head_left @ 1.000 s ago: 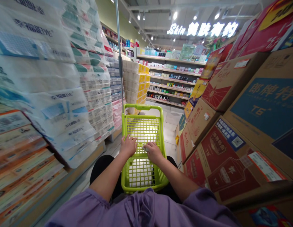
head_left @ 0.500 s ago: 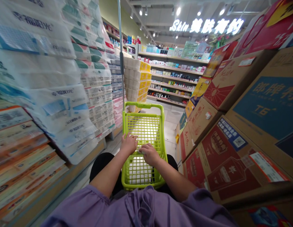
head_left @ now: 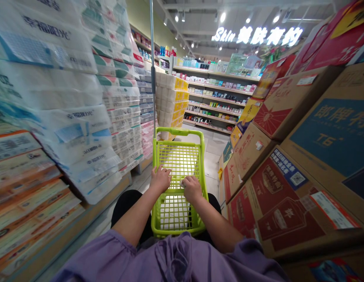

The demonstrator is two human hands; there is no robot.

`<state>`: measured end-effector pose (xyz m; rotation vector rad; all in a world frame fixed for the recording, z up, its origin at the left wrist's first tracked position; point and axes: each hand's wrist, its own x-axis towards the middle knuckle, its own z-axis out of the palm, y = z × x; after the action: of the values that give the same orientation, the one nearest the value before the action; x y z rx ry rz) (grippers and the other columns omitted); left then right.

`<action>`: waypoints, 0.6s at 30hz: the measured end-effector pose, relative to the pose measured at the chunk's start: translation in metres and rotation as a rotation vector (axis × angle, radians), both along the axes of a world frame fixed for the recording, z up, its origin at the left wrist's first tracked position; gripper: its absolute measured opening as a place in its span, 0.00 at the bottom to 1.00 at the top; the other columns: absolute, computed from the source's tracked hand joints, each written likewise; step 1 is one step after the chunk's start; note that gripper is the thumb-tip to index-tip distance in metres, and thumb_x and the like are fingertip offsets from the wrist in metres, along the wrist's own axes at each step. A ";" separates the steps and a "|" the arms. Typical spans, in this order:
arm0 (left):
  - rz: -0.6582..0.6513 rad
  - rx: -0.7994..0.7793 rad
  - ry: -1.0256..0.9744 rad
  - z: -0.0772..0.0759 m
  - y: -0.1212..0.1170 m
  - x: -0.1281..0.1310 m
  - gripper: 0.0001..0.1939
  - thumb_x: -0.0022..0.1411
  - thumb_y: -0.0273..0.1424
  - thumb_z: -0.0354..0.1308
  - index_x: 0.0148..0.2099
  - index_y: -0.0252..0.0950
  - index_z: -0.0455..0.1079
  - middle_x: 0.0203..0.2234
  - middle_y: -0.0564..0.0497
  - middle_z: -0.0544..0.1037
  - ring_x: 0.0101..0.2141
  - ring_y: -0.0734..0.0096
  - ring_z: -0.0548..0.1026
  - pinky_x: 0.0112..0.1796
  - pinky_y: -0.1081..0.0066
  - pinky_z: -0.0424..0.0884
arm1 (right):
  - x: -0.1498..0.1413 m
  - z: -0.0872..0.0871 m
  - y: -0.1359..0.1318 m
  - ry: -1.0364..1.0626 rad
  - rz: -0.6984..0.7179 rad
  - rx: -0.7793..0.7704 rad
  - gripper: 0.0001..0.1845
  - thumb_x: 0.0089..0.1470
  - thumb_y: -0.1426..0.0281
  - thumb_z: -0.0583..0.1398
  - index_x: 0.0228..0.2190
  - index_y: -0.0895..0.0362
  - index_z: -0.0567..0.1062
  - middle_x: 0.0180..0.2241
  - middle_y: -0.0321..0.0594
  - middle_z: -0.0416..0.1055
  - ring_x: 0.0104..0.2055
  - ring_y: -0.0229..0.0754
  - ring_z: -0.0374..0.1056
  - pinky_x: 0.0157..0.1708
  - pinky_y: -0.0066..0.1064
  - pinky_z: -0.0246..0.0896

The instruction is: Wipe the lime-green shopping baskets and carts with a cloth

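Note:
A lime-green plastic shopping basket [head_left: 179, 141] with grid walls stands between my knees, its handle raised at the far end. My left hand [head_left: 160, 180] rests over the left part of the basket, fingers apart and pointing forward. To its right, my right hand [head_left: 192, 188] is closed above the basket's right half. A small greyish thing shows at its fingertips, too small to name. White floor shows through the grid.
Wrapped paper packs [head_left: 82, 129] are stacked high on the left, with a metal pole [head_left: 153, 58] by the basket. Printed cartons [head_left: 276, 188] form a wall on the right. Shelves of small goods [head_left: 214, 94] stand at the end of the aisle.
My right hand has moved a little to the right, away from my left hand, with the small greyish thing still at its fingers. My left hand has hardly moved.

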<state>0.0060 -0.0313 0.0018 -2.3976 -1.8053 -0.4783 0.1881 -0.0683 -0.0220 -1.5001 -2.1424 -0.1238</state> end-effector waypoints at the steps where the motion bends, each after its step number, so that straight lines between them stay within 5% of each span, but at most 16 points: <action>1: 0.000 -0.002 -0.001 0.000 0.000 0.000 0.19 0.65 0.36 0.46 0.55 0.42 0.68 0.51 0.47 0.75 0.60 0.53 0.58 0.59 0.48 0.47 | 0.002 0.001 0.002 0.016 -0.040 -0.011 0.12 0.48 0.82 0.56 0.30 0.55 0.74 0.35 0.39 0.72 0.40 0.43 0.59 0.41 0.32 0.52; 9: 0.012 -0.030 0.003 0.004 -0.002 0.001 0.19 0.66 0.36 0.45 0.56 0.42 0.67 0.51 0.47 0.74 0.61 0.53 0.57 0.59 0.49 0.47 | 0.007 0.013 0.012 0.181 -0.084 -0.039 0.22 0.50 0.85 0.52 0.41 0.53 0.75 0.45 0.40 0.70 0.47 0.43 0.59 0.46 0.31 0.54; 18: 0.002 -0.031 0.003 0.005 -0.002 0.001 0.19 0.65 0.35 0.46 0.56 0.41 0.67 0.51 0.47 0.75 0.61 0.52 0.58 0.59 0.47 0.47 | 0.007 0.008 0.003 0.143 -0.043 -0.127 0.17 0.47 0.85 0.54 0.32 0.55 0.75 0.37 0.38 0.72 0.43 0.43 0.60 0.43 0.31 0.55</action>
<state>0.0067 -0.0329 0.0063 -2.4145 -1.8273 -0.4502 0.1948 -0.0650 -0.0136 -1.5767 -2.0375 0.1039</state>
